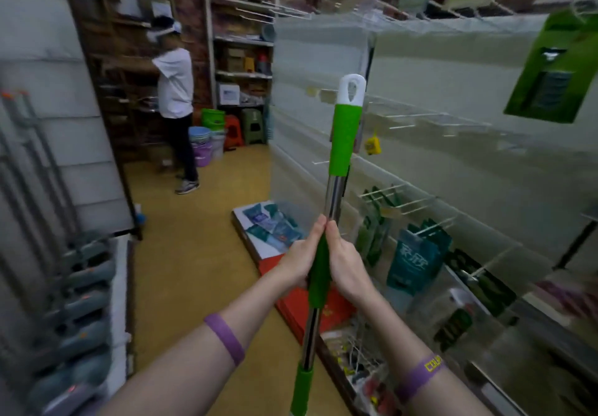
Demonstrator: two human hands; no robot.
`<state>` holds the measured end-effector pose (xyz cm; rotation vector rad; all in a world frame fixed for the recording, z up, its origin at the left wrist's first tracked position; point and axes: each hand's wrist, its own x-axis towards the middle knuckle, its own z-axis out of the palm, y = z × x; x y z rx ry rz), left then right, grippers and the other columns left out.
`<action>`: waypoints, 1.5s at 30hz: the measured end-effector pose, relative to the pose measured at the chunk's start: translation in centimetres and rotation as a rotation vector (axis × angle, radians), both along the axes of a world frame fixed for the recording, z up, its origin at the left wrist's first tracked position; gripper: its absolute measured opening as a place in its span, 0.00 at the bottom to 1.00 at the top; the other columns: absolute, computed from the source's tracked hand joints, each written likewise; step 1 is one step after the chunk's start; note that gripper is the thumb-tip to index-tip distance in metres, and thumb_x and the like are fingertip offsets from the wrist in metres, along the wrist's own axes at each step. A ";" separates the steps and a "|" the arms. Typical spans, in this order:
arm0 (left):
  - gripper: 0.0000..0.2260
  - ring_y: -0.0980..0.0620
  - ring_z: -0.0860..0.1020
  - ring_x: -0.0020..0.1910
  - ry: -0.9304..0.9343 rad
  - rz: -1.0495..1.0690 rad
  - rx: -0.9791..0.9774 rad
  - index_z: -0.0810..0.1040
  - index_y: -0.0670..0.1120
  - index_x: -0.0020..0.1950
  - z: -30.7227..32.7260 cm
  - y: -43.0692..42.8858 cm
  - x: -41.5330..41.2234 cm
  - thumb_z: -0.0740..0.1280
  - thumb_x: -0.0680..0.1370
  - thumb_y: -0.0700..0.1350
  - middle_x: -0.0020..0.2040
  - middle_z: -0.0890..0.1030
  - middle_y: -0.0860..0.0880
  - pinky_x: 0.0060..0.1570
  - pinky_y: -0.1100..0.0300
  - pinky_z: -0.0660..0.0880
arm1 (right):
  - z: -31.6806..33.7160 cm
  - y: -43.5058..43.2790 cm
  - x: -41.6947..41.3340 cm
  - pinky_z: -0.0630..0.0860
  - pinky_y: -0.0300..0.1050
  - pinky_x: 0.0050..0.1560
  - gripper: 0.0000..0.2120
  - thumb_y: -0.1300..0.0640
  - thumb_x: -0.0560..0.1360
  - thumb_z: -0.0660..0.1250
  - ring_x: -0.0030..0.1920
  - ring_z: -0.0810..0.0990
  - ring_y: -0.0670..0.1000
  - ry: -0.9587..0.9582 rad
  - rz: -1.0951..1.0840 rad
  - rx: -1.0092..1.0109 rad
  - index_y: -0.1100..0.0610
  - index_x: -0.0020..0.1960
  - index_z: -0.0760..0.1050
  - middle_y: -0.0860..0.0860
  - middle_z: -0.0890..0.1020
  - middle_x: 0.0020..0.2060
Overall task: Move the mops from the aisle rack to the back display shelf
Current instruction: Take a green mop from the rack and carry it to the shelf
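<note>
A mop handle (335, 195) stands nearly upright in front of me: a steel pole with green grip sleeves and a white hanging cap at the top. Its mop end is out of view below the frame. My left hand (299, 258) and my right hand (344, 263) both grip the middle green sleeve, side by side, fingers wrapped round it. On the left stands a rack with several grey mops (81, 289), their metal poles leaning against grey panels. At the far end of the aisle are shelves (242, 74) against a brick wall.
A person in a white shirt (176, 91) stands at the left back shelves. Stacked buckets (202, 145) and plastic stools (242, 127) sit at the aisle's end. A low floor display with packets (275, 224) and red boxes (301, 305) lines the right side under a pegboard wall with hooks (453, 130).
</note>
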<state>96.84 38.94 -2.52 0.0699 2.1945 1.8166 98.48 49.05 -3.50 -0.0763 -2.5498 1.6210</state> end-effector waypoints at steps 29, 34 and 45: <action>0.32 0.50 0.83 0.38 0.008 0.653 0.081 0.80 0.46 0.48 0.5 -19.4 -32.7 0.49 0.76 0.71 0.42 0.83 0.44 0.29 0.61 0.78 | 0.5 -20.9 -39.4 0.76 0.50 0.52 0.35 0.32 0.81 0.45 0.50 0.82 0.55 0.008 0.638 0.036 0.56 0.53 0.81 0.57 0.84 0.49; 0.32 0.51 0.82 0.42 0.018 0.649 0.061 0.79 0.49 0.50 -0.4 -23.6 -38.9 0.48 0.76 0.72 0.45 0.83 0.45 0.36 0.62 0.77 | -0.5 -25.3 -45.7 0.78 0.56 0.58 0.40 0.28 0.77 0.44 0.52 0.82 0.55 -0.008 0.640 0.021 0.56 0.57 0.81 0.57 0.84 0.51; 0.32 0.54 0.80 0.38 0.027 0.549 0.067 0.79 0.45 0.54 -1.7 -35.9 -55.9 0.48 0.78 0.69 0.44 0.82 0.45 0.26 0.70 0.74 | -1.5 -36.8 -62.1 0.77 0.55 0.58 0.36 0.32 0.80 0.43 0.51 0.81 0.54 0.006 0.582 0.081 0.57 0.54 0.80 0.55 0.83 0.49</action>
